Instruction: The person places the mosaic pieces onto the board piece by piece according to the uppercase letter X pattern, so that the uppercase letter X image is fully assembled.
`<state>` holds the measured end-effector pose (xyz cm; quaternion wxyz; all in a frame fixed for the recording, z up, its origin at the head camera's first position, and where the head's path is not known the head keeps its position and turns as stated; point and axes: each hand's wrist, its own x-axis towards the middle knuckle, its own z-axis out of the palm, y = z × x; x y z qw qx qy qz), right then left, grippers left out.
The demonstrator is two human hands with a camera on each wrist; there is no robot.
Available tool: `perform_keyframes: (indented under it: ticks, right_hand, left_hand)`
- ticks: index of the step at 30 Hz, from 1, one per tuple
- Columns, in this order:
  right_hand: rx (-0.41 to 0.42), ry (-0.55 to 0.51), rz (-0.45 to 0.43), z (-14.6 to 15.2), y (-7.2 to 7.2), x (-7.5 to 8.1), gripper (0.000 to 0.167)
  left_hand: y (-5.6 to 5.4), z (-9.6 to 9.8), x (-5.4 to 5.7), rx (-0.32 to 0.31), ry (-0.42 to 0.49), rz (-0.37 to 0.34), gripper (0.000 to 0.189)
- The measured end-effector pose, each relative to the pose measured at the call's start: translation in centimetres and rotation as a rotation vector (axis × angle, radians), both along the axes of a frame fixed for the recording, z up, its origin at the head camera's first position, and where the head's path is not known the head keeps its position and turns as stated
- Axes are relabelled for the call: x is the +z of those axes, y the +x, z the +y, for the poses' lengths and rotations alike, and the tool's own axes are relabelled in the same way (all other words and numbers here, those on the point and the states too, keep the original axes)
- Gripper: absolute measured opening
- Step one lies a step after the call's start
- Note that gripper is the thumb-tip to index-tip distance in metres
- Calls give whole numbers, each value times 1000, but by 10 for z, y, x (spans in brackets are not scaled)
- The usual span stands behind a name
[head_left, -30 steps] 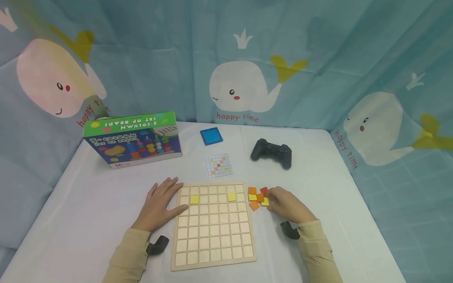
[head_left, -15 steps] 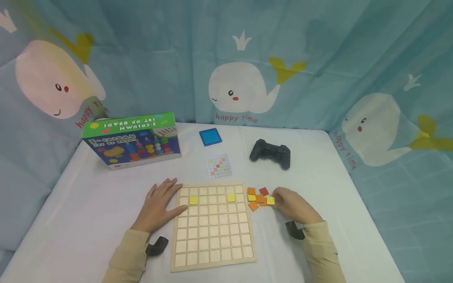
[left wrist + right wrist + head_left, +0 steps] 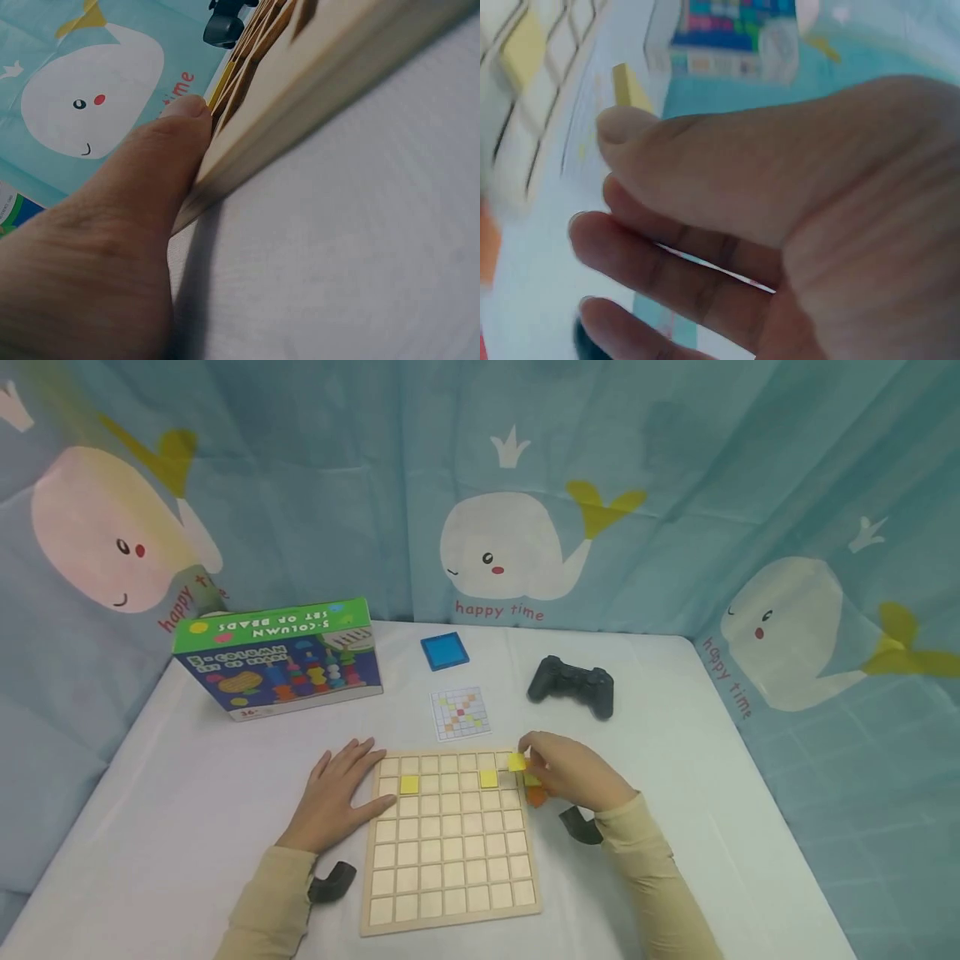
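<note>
My right hand (image 3: pixel 573 770) pinches a yellow square tile (image 3: pixel 516 762) between thumb and finger, over the top right corner of a wooden grid board (image 3: pixel 452 823). In the right wrist view the tile's edge (image 3: pixel 622 86) sticks up past the thumb. Two yellow tiles lie in the board's second row, a left one (image 3: pixel 409 785) and a right one (image 3: pixel 488 779). My left hand (image 3: pixel 333 800) rests with spread fingers along the board's left side, its thumb (image 3: pixel 161 150) on the frame. An orange tile (image 3: pixel 536 797) shows below my right hand, which hides most of the loose tiles.
Behind the board lies a pattern card (image 3: pixel 460 713) with coloured squares. Farther back are a blue square tray (image 3: pixel 445 651) and a black game controller (image 3: pixel 572 687). A bead-set box (image 3: pixel 281 664) stands at the back left. A whale-print curtain (image 3: pixel 637 443) closes the table's back.
My right hand first picked the yellow tile out of the loose pile, drawing it right, then carried it left to the board's upper right corner. My left hand has stayed in place.
</note>
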<state>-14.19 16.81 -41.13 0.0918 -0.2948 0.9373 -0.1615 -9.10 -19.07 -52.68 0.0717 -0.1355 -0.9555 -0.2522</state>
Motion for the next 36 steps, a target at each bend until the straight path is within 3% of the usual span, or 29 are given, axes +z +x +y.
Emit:
perform_keyframes:
  ticks: [6,11,16,22,36]
  right_hand:
    - [178,-8,38,-40,4,-11,23]
    - [253,-5,-4,-64,12,-33,20]
    - [259,3,-50,-81,18,-45,19]
    - [284,25,-26,-94,18,-45,19]
    - [258,34,-81,-100,14,-51,22]
  left_hand:
    - [1,1,1,0,5,10,75]
    - [2,2,-1,4,4,-3,75]
    - [3,2,-1,2,0,-13,75]
    - [3,1,2,3,-2,5,75]
    - [1,0,1,2,-4,11,75]
